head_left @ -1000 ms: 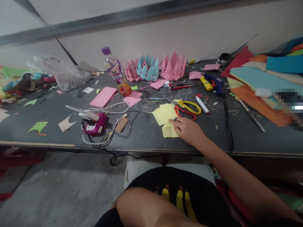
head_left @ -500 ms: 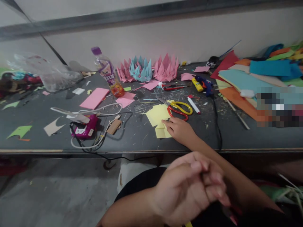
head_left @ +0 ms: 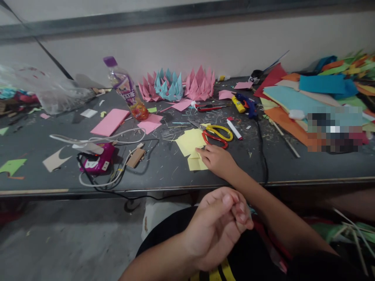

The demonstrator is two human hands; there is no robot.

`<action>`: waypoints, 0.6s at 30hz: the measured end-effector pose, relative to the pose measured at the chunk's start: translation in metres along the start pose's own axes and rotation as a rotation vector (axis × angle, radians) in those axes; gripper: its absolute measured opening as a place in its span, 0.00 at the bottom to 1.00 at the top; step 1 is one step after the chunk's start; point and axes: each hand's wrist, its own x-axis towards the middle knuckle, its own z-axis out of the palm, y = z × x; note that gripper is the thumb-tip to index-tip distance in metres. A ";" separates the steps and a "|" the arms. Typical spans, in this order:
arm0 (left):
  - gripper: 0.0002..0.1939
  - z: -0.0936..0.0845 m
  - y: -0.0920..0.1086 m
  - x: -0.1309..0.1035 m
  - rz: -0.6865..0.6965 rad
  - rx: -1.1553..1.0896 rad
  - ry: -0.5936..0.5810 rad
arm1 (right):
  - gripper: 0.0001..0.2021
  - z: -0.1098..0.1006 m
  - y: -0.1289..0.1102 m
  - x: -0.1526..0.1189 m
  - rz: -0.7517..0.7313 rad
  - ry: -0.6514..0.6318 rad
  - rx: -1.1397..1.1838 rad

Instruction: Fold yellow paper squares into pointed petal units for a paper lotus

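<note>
My left hand (head_left: 218, 228) is raised in front of the table edge, palm up. Its fingers curl loosely towards the thumb, and nothing shows in the palm. On the table, my right hand (head_left: 219, 161) holds down a partly folded piece of yellow paper (head_left: 197, 164), with the index finger stretched over the fold. More yellow paper sheets (head_left: 187, 141) lie just beyond it. Scissors (head_left: 220, 133) with one yellow and one red handle rest beside these sheets, above my right hand. A white marker (head_left: 234, 128) lies to their right.
Pink and blue folded-paper crowns (head_left: 170, 88) stand by the wall near a leaning plastic bottle (head_left: 126, 91). A purple power adapter (head_left: 98, 160) with cables sits left. Right are a glue gun (head_left: 249, 104), its cord and a coloured paper pile (head_left: 288, 99). Scraps litter the tabletop.
My left hand has drawn slightly left, and its fingers have curled closer to the thumb. My right hand stays on the yellow paper. The whole view has shifted a little.
</note>
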 end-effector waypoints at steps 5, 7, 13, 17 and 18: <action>0.15 0.001 0.001 -0.001 0.005 0.007 0.006 | 0.17 0.000 0.000 0.000 0.009 0.012 0.014; 0.15 0.001 0.001 -0.002 0.022 0.014 -0.004 | 0.17 0.000 0.000 0.001 0.009 0.017 0.014; 0.16 0.001 0.000 -0.001 0.065 0.070 0.079 | 0.16 -0.003 -0.001 0.000 0.012 -0.011 -0.012; 0.19 0.002 0.000 0.001 0.061 0.119 0.140 | 0.16 -0.003 0.000 0.000 -0.009 -0.028 -0.017; 0.19 0.002 0.000 0.001 0.063 0.117 0.145 | 0.16 -0.003 0.000 0.000 -0.011 -0.028 -0.017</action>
